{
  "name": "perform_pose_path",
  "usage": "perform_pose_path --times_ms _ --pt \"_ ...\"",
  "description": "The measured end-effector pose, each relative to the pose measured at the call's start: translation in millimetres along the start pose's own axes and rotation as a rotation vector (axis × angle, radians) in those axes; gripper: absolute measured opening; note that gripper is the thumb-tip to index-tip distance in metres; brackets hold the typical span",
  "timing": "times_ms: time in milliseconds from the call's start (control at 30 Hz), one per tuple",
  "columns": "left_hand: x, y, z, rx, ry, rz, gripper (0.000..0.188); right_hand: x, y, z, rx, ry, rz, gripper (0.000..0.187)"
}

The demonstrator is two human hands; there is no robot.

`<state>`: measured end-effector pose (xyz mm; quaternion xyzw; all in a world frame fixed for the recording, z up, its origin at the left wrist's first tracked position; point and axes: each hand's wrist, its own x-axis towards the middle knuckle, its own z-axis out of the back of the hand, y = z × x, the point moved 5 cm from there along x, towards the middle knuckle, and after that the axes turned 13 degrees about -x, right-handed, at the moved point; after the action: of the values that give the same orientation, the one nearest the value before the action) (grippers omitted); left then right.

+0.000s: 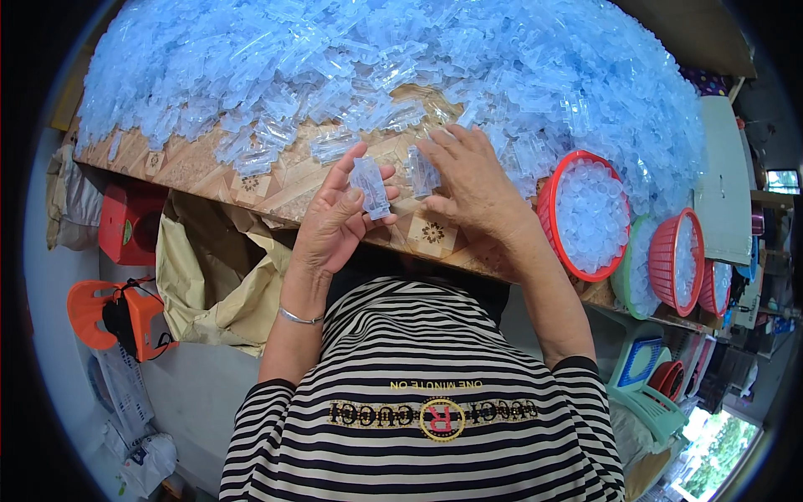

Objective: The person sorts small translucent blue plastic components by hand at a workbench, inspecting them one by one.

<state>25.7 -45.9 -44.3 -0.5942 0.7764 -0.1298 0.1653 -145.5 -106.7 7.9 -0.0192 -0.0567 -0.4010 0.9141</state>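
My left hand holds a clear plastic part, a flat, stepped, see-through piece, between thumb and fingers over the table's near edge. To its right, my right hand reaches over the tabletop with its fingers apart. Another clear plastic part lies by the right thumb and index finger; whether they touch it is hard to tell. Beyond both hands spreads a big heap of the same kind of clear parts, with a few loose ones at its near border.
A red basket of small round clear pieces stands right of my right arm. Past it are a green basket and a pink-red basket, both filled. Below the table's left side hangs an open tan sack, near an orange stool.
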Motion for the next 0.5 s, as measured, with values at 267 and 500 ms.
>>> perform_pose_path --times_ms 267,500 --pt "-0.5 3.2 -4.4 -0.02 0.036 0.013 0.07 11.1 1.5 -8.3 0.024 0.127 0.086 0.076" --pt "-0.9 3.5 -9.5 -0.052 0.072 0.026 0.072 -4.0 2.5 21.5 0.498 -0.228 0.004 0.077"
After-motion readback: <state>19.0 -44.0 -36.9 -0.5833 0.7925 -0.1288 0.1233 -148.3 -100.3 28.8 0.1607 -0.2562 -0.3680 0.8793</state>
